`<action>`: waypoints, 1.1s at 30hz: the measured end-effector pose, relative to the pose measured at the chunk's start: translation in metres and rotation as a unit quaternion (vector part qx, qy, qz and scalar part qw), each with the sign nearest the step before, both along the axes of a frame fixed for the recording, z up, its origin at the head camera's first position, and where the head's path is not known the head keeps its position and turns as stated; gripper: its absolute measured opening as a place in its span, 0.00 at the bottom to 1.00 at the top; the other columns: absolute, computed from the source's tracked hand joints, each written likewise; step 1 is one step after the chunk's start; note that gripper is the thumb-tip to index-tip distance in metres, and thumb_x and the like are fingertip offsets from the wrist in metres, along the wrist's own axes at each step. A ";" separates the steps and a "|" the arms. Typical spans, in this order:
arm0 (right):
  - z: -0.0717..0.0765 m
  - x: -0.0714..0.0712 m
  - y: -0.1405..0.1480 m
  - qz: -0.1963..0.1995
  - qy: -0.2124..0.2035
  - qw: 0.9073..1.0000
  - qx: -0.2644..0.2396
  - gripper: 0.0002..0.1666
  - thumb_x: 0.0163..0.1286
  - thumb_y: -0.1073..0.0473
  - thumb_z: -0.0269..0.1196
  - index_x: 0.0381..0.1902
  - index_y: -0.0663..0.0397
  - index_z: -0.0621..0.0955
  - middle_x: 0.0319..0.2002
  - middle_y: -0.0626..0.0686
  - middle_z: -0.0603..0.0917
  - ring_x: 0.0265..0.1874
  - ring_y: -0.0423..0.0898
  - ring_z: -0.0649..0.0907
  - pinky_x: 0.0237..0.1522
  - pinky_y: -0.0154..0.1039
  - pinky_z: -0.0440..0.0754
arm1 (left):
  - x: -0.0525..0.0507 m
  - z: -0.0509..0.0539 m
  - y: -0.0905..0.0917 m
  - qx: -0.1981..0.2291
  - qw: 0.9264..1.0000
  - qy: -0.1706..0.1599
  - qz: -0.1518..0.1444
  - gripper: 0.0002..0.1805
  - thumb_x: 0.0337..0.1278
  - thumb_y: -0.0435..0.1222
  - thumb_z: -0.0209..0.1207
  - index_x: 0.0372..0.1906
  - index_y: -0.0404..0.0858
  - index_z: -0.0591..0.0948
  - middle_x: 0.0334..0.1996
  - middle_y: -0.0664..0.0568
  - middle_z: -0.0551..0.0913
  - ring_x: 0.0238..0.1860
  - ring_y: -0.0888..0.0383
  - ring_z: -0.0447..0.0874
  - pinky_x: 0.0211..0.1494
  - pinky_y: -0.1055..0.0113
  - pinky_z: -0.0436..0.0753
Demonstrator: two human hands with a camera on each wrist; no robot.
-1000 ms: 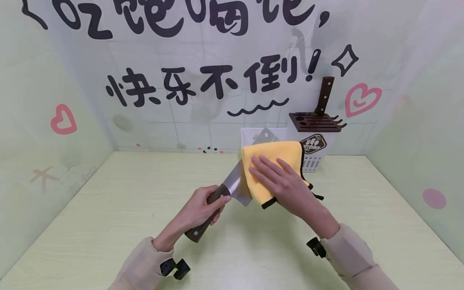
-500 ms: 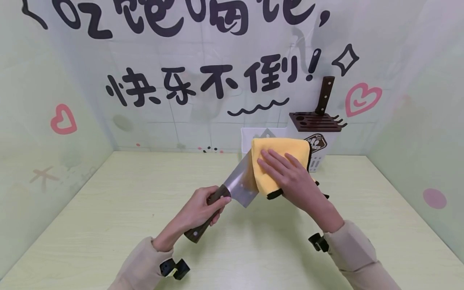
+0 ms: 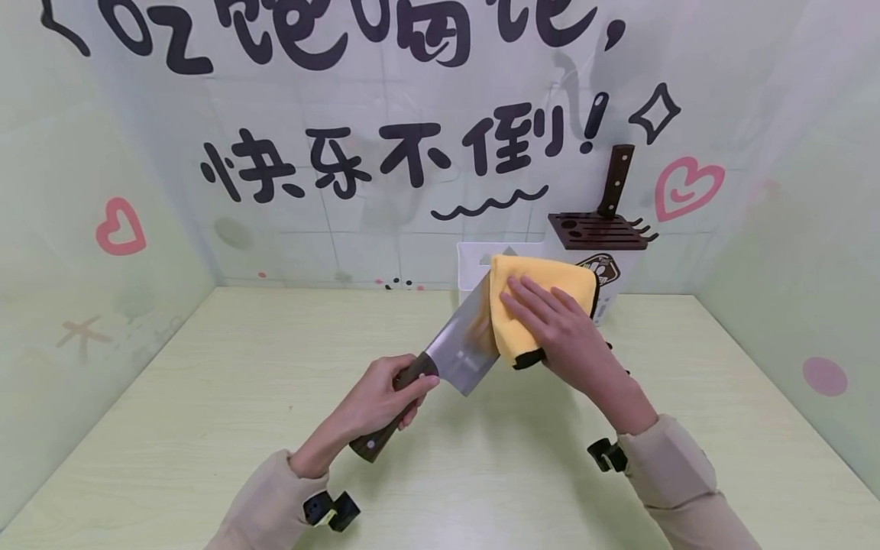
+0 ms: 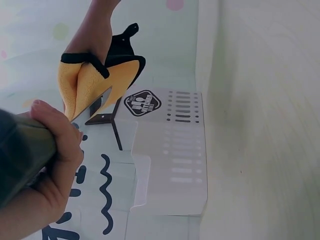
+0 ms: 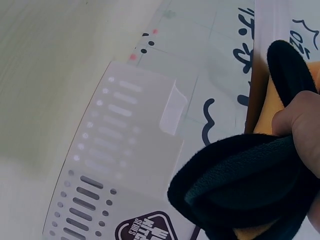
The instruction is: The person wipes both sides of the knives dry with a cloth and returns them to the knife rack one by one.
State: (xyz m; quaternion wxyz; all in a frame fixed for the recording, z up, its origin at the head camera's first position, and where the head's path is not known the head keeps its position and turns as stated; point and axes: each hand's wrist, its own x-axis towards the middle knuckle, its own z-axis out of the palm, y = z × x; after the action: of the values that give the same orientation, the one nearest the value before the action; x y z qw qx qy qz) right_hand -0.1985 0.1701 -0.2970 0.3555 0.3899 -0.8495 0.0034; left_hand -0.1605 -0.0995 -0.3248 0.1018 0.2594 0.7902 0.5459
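A cleaver [image 3: 464, 347] with a wide metal blade and dark riveted handle is held up at a slant above the table in the head view. My left hand [image 3: 385, 396] grips its handle. My right hand [image 3: 567, 336] holds a folded yellow cloth [image 3: 512, 336] with black edging against the far part of the blade, hiding most of that end. From the left wrist view, the cloth [image 4: 122, 80] is folded around the blade's edge. In the right wrist view, my right thumb [image 5: 302, 117] pinches the cloth, whose dark side [image 5: 240, 175] faces the camera.
Behind the cloth, against the back wall, stands a white knife holder [image 3: 473, 263] with a dark slotted top [image 3: 594, 235]. A dark-handled knife [image 3: 616, 179] sits upright in it. Pale wood tabletop [image 3: 241, 367] lies below, with printed walls on three sides.
My right hand has slid the cloth up and rightward along the blade, away from the handle. More of the blade shows now. My left hand and the cleaver stay nearly still.
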 end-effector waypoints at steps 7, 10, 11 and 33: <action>-0.001 -0.003 0.005 -0.004 -0.008 1.000 -0.021 0.39 0.44 0.77 0.65 0.58 0.60 0.69 0.60 0.59 0.68 0.60 0.54 0.66 0.56 0.52 0.65 | 0.000 -0.001 0.000 0.004 1.000 0.001 -0.005 0.15 0.61 0.41 0.52 0.31 0.30 0.70 0.16 0.48 0.72 0.12 0.60 0.71 0.14 0.68 0.72; -0.001 -0.004 0.006 -0.009 -0.010 1.000 -0.025 0.40 0.44 0.77 0.66 0.58 0.61 0.69 0.60 0.59 0.68 0.60 0.54 0.66 0.55 0.52 0.66 | 0.000 -0.001 0.000 0.003 1.000 0.002 -0.005 0.15 0.61 0.41 0.52 0.32 0.30 0.70 0.15 0.49 0.72 0.12 0.60 0.71 0.14 0.68 0.72; -0.002 -0.004 0.006 -0.010 -0.012 1.000 -0.028 0.40 0.44 0.77 0.66 0.58 0.61 0.69 0.60 0.59 0.68 0.60 0.54 0.66 0.56 0.52 0.65 | 0.000 -0.001 0.000 0.002 1.000 0.002 -0.004 0.15 0.61 0.41 0.52 0.32 0.30 0.70 0.15 0.49 0.72 0.12 0.60 0.71 0.14 0.68 0.72; -0.006 -0.007 0.014 -0.041 -0.013 0.998 -0.044 0.39 0.46 0.73 0.67 0.59 0.61 0.69 0.59 0.61 0.68 0.60 0.55 0.66 0.54 0.53 0.66 | -0.001 -0.002 0.000 0.006 1.000 -0.003 -0.006 0.15 0.61 0.41 0.51 0.31 0.30 0.71 0.15 0.49 0.72 0.11 0.60 0.70 0.15 0.67 0.73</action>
State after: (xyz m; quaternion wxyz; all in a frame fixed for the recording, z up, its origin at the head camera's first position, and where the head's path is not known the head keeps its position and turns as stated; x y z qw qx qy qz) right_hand -0.2055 0.1841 -0.3033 0.3613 0.3386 -0.8682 0.0314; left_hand -0.1611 -0.0995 -0.3265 0.1057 0.2628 0.7854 0.5504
